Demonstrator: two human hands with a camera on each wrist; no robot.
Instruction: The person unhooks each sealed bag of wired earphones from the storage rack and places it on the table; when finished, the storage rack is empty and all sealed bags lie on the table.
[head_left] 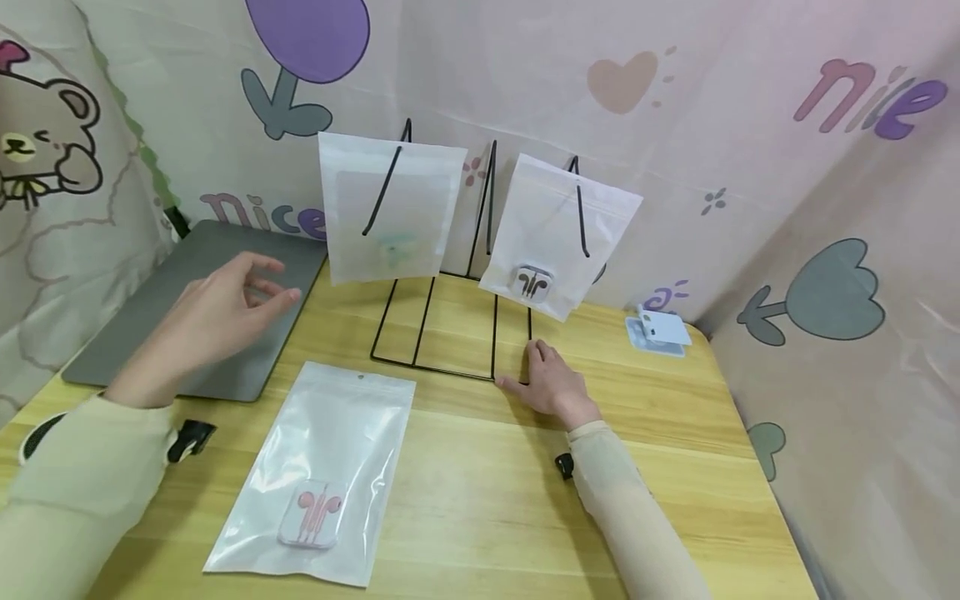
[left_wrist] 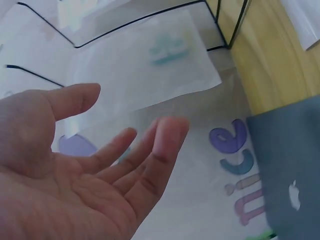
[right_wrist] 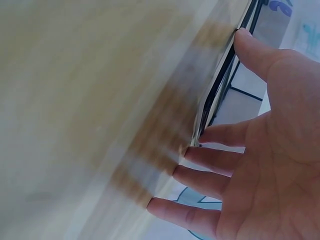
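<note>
my right hand (head_left: 552, 385) spreads its fingers at the front right corner of the black wire rack (head_left: 414, 365), thumb touching its base wire. my left hand (head_left: 223, 314) hangs over the grey laptop (head_left: 168, 292), empty, fingers loosely bent. the rack stands on the wooden table (head_left: 487, 483) and bears the left white pouch (head_left: 397, 208) (something pale green shows faintly through it) and the right white pouch (head_left: 557, 233), with dark earphones (head_left: 533, 284). a third pouch (head_left: 318, 454), with pink earphones (head_left: 318, 513), lies flat before the rack's left side.

PLACE: home-like desk corner | SIGNS: cartoon-print curtain (head_left: 525, 92), wood-grain table (head_left: 472, 483), closed grey laptop (head_left: 168, 279)
</note>
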